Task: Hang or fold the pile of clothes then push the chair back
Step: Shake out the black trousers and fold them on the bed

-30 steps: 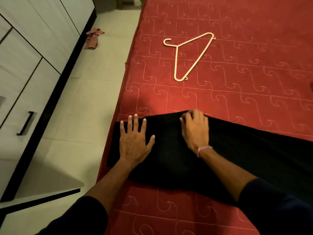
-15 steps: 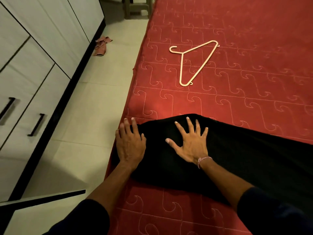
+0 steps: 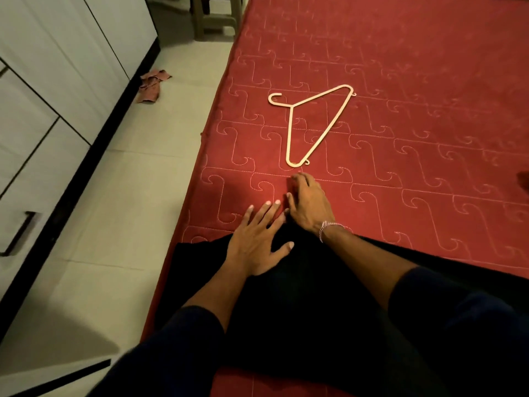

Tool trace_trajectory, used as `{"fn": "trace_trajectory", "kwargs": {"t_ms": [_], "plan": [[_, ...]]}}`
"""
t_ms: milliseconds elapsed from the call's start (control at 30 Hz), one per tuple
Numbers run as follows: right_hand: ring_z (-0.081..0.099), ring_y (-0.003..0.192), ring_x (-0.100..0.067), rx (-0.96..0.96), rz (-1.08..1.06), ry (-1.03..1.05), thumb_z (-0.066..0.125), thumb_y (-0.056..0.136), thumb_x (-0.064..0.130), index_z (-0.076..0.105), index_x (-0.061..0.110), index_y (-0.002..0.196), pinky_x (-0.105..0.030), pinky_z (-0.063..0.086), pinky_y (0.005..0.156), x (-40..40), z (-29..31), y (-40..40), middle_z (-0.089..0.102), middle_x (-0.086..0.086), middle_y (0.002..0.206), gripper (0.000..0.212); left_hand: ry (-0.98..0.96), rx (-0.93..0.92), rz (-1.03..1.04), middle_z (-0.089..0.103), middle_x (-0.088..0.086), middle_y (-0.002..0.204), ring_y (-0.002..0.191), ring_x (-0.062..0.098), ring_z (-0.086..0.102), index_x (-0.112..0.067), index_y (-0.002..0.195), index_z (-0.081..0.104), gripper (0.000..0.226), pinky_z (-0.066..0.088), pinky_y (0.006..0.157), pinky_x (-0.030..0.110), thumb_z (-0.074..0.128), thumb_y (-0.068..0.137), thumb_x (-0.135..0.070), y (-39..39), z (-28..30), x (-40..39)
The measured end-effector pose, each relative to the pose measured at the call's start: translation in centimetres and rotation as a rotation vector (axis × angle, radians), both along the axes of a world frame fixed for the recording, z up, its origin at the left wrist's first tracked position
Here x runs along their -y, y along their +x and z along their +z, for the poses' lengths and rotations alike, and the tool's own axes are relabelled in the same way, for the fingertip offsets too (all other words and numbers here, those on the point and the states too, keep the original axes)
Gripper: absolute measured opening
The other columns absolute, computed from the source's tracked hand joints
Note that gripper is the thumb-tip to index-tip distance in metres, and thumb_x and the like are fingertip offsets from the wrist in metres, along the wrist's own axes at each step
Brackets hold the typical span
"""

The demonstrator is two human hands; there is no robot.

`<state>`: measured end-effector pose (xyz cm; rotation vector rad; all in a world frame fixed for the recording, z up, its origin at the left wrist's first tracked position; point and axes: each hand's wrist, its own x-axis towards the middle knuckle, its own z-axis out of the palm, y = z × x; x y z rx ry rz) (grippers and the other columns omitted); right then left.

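A black garment [image 3: 300,296] lies spread across the near part of the red quilted mattress [image 3: 429,81]. My left hand [image 3: 257,242] rests flat on the garment's far edge, its straight fingertips reaching onto the red cover. My right hand [image 3: 310,206] sits just beyond that edge on the mattress, fingers loosely bent, and holds nothing that I can see. A cream plastic hanger [image 3: 289,133] lies flat on the mattress a short way past my right fingertips, its hook pointing left.
A white wardrobe with drawers and black handles [image 3: 43,81] runs along the left, across a strip of tiled floor. A crumpled reddish cloth [image 3: 153,85] lies on the floor by its base. A stool's legs [image 3: 214,18] stand at the top, beside the bed.
My right hand has left the black garment and moved forward onto the red mattress toward the hanger. My left hand has slid right and forward along the garment's far edge.
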<state>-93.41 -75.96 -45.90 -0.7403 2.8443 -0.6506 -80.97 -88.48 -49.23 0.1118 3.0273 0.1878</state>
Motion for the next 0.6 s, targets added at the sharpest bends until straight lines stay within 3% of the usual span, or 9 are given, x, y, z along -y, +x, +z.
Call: {"fn": "trace_trajectory", "kwargs": {"t_ms": [100, 200, 367, 467, 600], "plan": [[0.04, 0.139, -0.034, 0.073, 0.013, 0.032, 0.056, 0.1, 0.021, 0.028, 0.007, 0.153, -0.047, 0.038, 0.113, 2.1, -0.1, -3.6, 0.024, -0.011, 0.163, 0.062, 0.035, -0.04, 0.024, 0.0, 0.0, 0.168, 0.154, 0.016, -0.007, -0.027, 0.16, 0.008, 0.079, 0.003, 0.124, 0.051, 0.021, 0.095, -0.07, 0.0, -1.1, -0.1], [0.038, 0.14, -0.035, 0.142, -0.036, 0.051, 0.059, 0.099, 0.023, 0.022, 0.004, 0.155, -0.044, 0.036, 0.116, 3.6, -0.1, -6.0, 0.03, -0.016, 0.159, 0.07, 0.048, -0.023, 0.038, -0.002, -0.001, 0.168, 0.154, 0.015, -0.009, -0.029, 0.16, 0.006, 0.08, 0.004, 0.124, 0.051, 0.026, 0.094, -0.07, -0.3, -1.2, -0.1], [0.06, 0.108, -0.031, 0.105, -0.107, 0.099, 0.056, 0.1, 0.033, 0.041, 0.006, 0.131, -0.04, 0.053, 0.088, 4.7, -0.6, -7.3, 0.05, -0.014, 0.127, 0.044, 0.039, 0.005, 0.051, -0.001, -0.001, 0.168, 0.154, 0.015, -0.008, -0.03, 0.16, 0.007, 0.082, 0.008, 0.123, 0.051, 0.025, 0.093, -0.073, -0.5, -1.5, 0.0], [0.066, 0.092, -0.032, 0.065, -0.098, 0.176, 0.046, 0.102, 0.038, 0.043, 0.008, 0.122, -0.036, 0.046, 0.068, 4.8, -1.0, -7.0, 0.062, -0.012, 0.114, 0.035, 0.044, 0.008, 0.049, -0.002, -0.001, 0.168, 0.154, 0.016, -0.007, -0.03, 0.16, 0.007, 0.082, 0.008, 0.123, 0.052, 0.023, 0.093, -0.074, -0.7, -1.5, 0.0], [0.067, 0.091, -0.037, -0.043, 0.01, 0.329, 0.034, 0.105, 0.041, 0.049, 0.009, 0.115, -0.035, 0.041, 0.066, 4.2, -1.1, -6.3, 0.067, -0.013, 0.101, 0.037, 0.035, 0.001, 0.046, -0.001, -0.001, 0.168, 0.154, 0.016, -0.006, -0.03, 0.16, 0.008, 0.082, 0.009, 0.123, 0.052, 0.023, 0.093, -0.075, -0.7, -1.6, 0.0]]}}
